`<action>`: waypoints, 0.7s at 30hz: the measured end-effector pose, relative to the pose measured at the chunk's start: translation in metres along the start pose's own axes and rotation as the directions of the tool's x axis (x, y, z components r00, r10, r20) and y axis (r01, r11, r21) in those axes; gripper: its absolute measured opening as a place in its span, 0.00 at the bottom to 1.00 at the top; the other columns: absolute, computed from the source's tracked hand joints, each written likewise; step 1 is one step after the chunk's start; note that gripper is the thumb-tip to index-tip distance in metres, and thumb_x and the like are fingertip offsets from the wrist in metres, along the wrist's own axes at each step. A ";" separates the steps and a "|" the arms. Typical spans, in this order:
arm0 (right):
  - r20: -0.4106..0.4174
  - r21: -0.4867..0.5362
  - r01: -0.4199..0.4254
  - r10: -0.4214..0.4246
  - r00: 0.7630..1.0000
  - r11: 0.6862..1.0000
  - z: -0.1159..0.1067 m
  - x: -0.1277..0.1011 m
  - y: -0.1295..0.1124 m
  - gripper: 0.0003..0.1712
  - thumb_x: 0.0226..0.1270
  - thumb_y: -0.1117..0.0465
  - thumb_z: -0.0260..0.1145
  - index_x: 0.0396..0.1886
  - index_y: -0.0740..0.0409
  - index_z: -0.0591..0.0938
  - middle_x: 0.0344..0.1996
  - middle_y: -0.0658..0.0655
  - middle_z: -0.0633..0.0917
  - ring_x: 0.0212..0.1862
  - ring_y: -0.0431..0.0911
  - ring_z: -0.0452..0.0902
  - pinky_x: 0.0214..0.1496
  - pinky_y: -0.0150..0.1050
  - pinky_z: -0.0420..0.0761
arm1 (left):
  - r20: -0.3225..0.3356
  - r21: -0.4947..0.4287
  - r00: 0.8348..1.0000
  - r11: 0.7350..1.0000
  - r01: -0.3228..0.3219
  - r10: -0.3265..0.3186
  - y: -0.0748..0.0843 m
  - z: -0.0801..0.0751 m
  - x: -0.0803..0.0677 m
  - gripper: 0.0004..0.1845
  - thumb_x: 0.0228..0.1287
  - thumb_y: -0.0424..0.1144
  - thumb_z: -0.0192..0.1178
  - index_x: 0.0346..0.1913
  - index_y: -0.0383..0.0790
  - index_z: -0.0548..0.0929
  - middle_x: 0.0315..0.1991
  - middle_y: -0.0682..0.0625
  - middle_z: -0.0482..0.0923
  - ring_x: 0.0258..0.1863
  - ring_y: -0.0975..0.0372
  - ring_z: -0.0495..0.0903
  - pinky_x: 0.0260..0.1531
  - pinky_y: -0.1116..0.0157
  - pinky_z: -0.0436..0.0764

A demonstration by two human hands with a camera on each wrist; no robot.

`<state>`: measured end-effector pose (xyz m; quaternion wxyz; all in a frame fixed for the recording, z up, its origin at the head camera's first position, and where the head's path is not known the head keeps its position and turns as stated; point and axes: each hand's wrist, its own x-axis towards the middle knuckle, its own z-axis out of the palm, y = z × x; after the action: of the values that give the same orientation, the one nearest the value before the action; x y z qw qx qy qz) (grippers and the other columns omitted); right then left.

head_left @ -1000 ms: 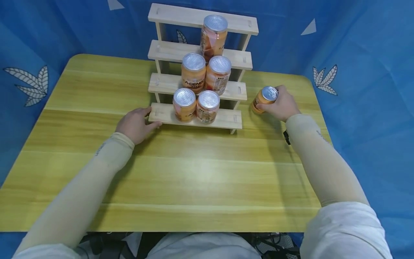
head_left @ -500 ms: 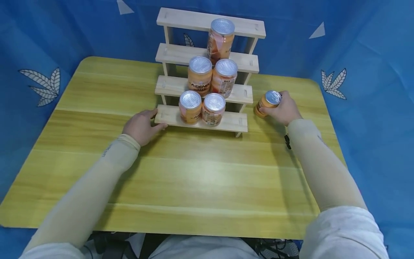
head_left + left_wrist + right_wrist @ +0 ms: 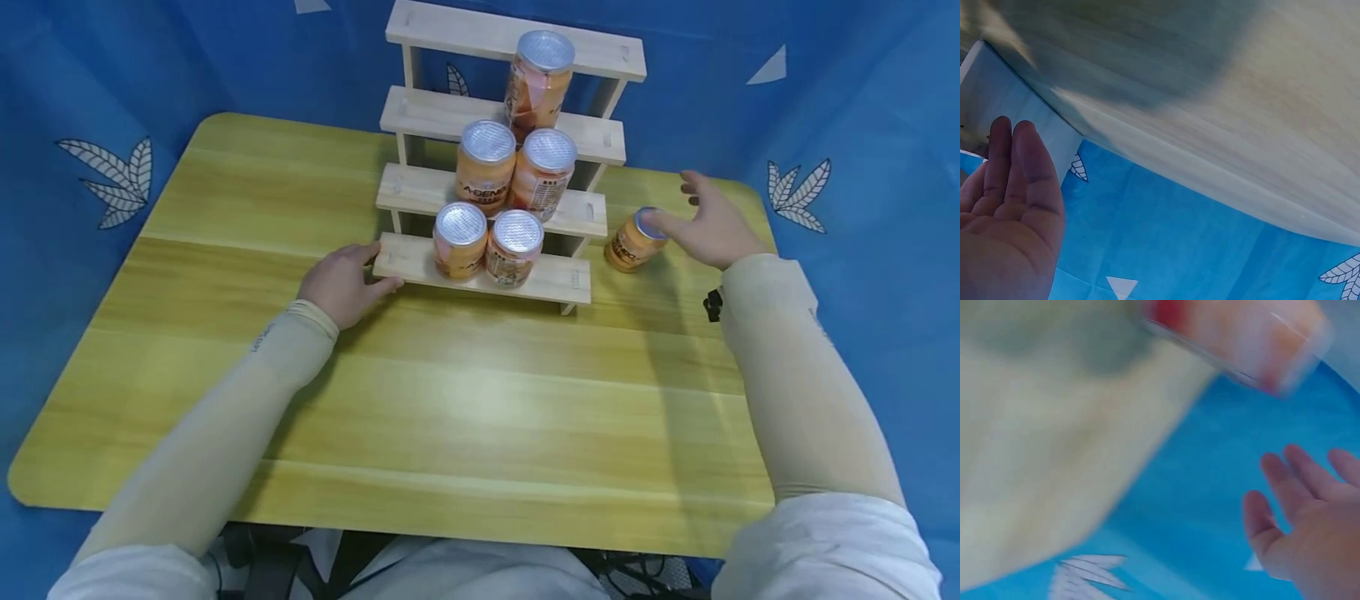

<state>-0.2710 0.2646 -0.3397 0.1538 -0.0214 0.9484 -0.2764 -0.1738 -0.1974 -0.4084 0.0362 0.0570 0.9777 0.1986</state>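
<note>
The orange can (image 3: 634,242) stands upright on the table (image 3: 465,400), silver lid up and long axis vertical, just right of the wooden stepped rack (image 3: 480,271). My right hand (image 3: 708,229) hovers beside its top with fingers spread and loose, gripping nothing. My left hand (image 3: 341,283) rests against the rack's bottom-left corner, thumb curled under the lowest step.
</note>
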 end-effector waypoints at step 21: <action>-0.114 -0.009 0.211 -0.210 0.971 0.978 -0.014 0.031 -0.184 0.52 0.52 0.32 0.60 0.71 0.35 0.45 0.66 0.52 0.62 0.63 0.47 0.63 0.63 0.46 0.67 | 0.001 -0.010 1.000 1.000 0.005 -0.005 -0.001 -0.001 0.001 0.40 0.55 0.60 0.59 0.64 0.35 0.68 0.58 0.37 0.72 0.56 0.46 0.72 0.53 0.50 0.72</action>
<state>-0.3124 0.1122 -0.2396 0.0691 -0.1057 0.9476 -0.2936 -0.1748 -0.1986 -0.4081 0.0373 0.0543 0.9768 0.2036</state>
